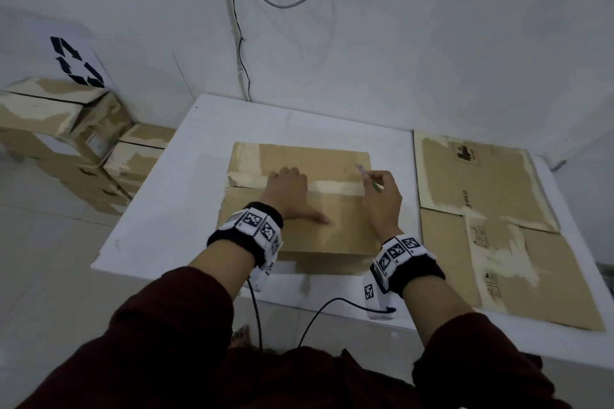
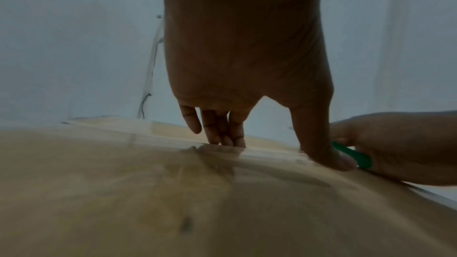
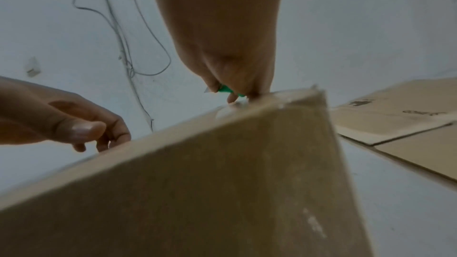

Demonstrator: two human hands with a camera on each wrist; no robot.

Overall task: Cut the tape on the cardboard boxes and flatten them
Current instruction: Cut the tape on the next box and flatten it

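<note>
Both hands are on the cardboard box (image 1: pixel 299 202) that stands in the middle of the white worktop (image 1: pixel 159 226). Left to right: a stack of taped boxes (image 1: pixel 66 143) sits on the floor left of the worktop. On the box top, the left hand (image 1: pixel 290 191) lies flat with straight fingers (image 2: pixel 222 134) and thumb spread, pressing the lid beside the strip of tape (image 1: pixel 335 188) along the centre seam. At the seam's right end, the right hand (image 1: pixel 382 199) is curled round a green-handled cutter (image 1: pixel 368 178), its pale blade end sticking up past the fingers. Whether the cutter touches the tape I cannot tell. Further right, flattened cardboard (image 1: pixel 491 226) lies flat on the worktop, apart from the box.
</note>
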